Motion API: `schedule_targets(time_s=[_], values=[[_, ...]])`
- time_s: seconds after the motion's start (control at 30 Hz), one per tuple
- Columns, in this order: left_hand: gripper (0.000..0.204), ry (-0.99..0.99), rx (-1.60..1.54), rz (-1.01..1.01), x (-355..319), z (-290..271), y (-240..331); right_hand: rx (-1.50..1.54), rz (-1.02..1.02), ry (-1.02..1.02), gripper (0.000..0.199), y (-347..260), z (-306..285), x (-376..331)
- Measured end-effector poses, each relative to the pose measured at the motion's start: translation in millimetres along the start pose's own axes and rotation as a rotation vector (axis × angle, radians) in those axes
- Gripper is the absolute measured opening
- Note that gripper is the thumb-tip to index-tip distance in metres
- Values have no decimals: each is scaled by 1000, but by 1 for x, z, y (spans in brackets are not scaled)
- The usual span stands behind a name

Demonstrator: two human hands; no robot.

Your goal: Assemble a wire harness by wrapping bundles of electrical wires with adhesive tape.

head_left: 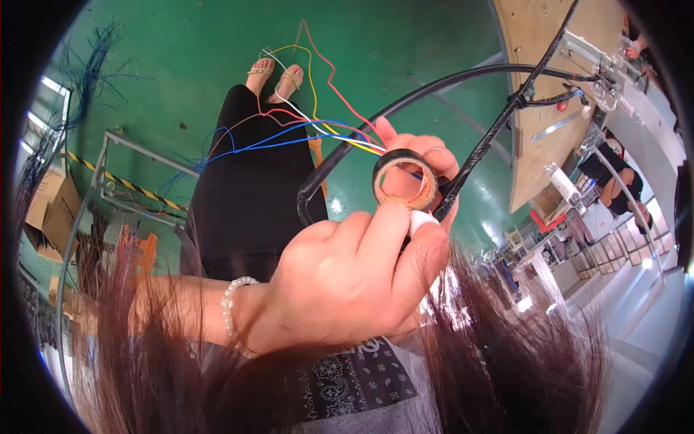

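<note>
My left hand, wearing a beaded bracelet, is closed with its fingertips at the lower rim of a roll of black tape with a tan cardboard core. Behind the roll, my right hand has its fingers curled round a bundle of coloured wires and a black taped cable. Red, white, yellow and blue wire ends fan out loose to the left. Something small and white shows between the hands; its kind I cannot make out. The right palm is mostly hidden.
A black cable loop runs to a wooden board at the right. Left stand a grey metal frame, cardboard boxes and hanging dark wires. Another person is at the far right. Below is green floor.
</note>
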State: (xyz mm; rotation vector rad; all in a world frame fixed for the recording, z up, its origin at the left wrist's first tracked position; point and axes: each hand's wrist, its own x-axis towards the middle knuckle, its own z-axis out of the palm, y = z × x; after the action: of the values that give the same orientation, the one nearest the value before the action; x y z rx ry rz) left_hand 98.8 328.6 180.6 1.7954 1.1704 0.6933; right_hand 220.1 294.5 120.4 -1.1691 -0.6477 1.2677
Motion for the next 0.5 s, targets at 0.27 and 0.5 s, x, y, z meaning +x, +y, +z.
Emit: schedule_targets(time_s=[0.27,0.5], values=[[10,-74,119,156,6,-8,-2,18,-12,-65,61,-6,-3,-5],[7,-114,173,233,13,-17,-2,-229,149,378,38,-29,29,-15]])
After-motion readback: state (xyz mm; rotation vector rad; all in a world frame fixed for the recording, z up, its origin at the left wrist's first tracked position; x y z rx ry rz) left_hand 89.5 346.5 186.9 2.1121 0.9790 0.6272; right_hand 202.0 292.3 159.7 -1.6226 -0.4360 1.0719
